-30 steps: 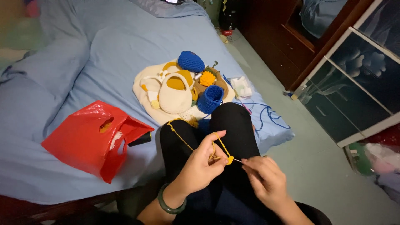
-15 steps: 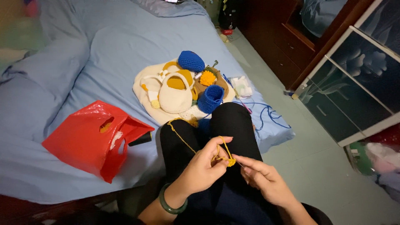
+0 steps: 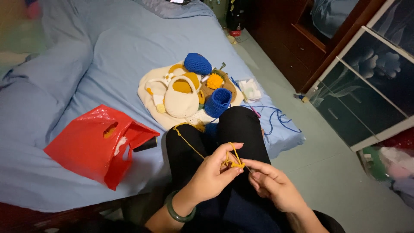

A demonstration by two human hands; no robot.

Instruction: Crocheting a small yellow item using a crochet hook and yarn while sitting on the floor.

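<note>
My left hand [image 3: 213,172] and right hand [image 3: 269,183] both pinch yellow yarn [image 3: 235,162]; red bag [image 3: 97,144] gapes near bed's [image 3: 64,77] edge, contents unclear.

You're working mustard-yellow yarn [image 3: 192,144] into a tiny yellow crochet piece [image 3: 234,163] over black trousers [image 3: 241,129], and you're wearing a dark green bangle [image 3: 177,212] on the left wrist. The plain light blue bedsheet [image 3: 108,51] is showing off a shiny red plastic bag [image 3: 86,144], a cream crocheted bag [image 3: 180,101] with mustard trim, a royal blue crocheted cap [image 3: 198,63], a matching blue little cup shape [image 3: 217,102] and an orange-yellow flower [image 3: 214,80]. Blue yarn [image 3: 278,118] is trailing along the bed edge, beside the pale green floor [image 3: 332,172] and dark brown wooden cabinet [image 3: 293,39].
</note>
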